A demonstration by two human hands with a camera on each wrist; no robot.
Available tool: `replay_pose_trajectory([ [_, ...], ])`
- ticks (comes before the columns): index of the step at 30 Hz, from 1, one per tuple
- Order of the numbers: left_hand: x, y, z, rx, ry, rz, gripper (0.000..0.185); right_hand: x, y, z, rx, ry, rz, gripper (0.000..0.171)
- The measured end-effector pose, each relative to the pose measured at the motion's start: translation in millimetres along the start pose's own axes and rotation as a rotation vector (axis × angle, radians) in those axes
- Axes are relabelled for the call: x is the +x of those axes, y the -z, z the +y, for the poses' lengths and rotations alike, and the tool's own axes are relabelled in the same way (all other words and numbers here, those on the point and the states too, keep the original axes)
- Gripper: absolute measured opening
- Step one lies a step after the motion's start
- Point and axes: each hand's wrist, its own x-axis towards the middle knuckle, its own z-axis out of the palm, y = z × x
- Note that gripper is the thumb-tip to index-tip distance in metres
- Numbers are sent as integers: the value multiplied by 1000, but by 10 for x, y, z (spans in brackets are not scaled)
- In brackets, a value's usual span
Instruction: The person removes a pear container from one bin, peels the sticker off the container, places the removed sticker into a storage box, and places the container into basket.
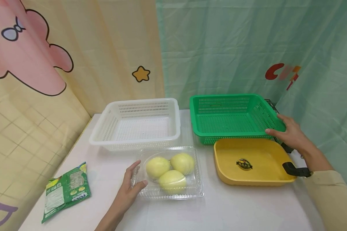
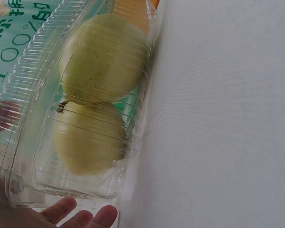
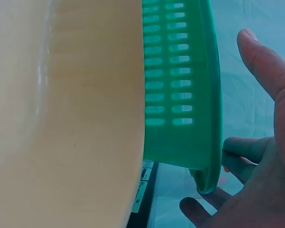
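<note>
On the table [image 1: 219,208], the box [image 1: 196,190] looked flimsy, best side-held; left hand [image 1: 129,191] and right hand [image 1: 290,134] spread, gripping nothing.

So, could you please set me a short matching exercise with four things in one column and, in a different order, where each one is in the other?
Things:
1. clear plastic box
2. green basket
3. yellow tray
4. green packet

Places:
A. farthest left of the four
B. at its right end, the right hand
C. at its left side, the left hand; inside, three pale fruits
D. directly in front of the basket, on the person's side

Pairs: 1-C, 2-B, 3-D, 4-A
</note>
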Motion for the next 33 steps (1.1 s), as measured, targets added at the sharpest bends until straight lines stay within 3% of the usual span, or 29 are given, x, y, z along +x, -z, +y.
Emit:
replay_pose_trajectory([
  [14,2,-4,20,6,7,-1,70,80,-17,97,-3,-58,-69,96],
  [33,0,-8,19,-17,0,10,69,112,-57,179,26,-44,-45,93],
])
